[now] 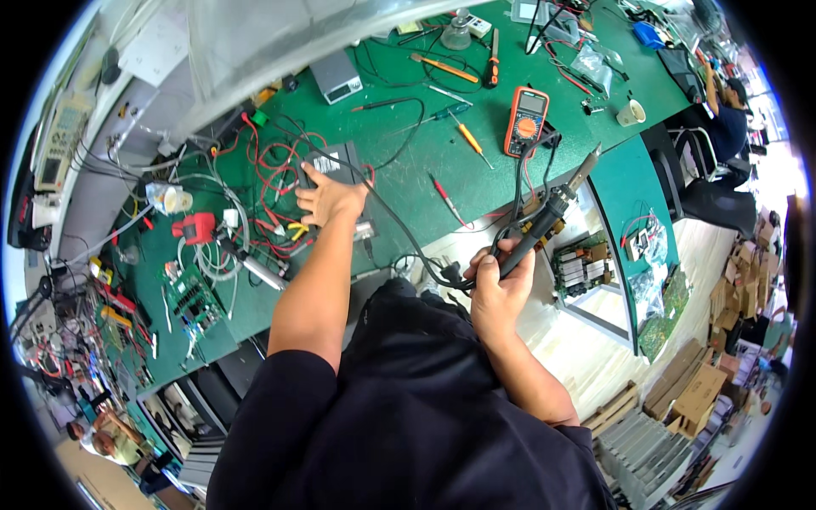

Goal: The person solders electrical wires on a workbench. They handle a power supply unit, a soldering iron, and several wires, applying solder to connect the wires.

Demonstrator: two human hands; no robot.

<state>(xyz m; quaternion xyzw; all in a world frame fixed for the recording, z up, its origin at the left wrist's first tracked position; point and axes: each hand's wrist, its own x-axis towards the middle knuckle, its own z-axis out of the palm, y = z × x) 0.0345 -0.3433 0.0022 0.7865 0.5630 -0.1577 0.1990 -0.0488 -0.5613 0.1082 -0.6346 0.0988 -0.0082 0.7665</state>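
Soldering iron point(541, 224) is hanging over the floor beside the bench point(408, 174), right hand point(501, 293) clamping its handle, left hand point(330, 201) splaying fingers apart at the grey box point(342, 158); best be aiming the tip outward, clear of cables.

A long green-topped workbench point(489, 191) spreads beneath and ahead of the left hand point(331, 200), with a pale panel point(229, 51) beyond it. Pale, streaked floor point(557, 344) shows below and to the right of the right hand point(501, 285); farther right stand a second green-topped table point(633, 183) and a black chair point(718, 204). Cardboard boxes point(701, 395) pile up well apart from that hand, and bright white light point(795, 161) glares farthest right.
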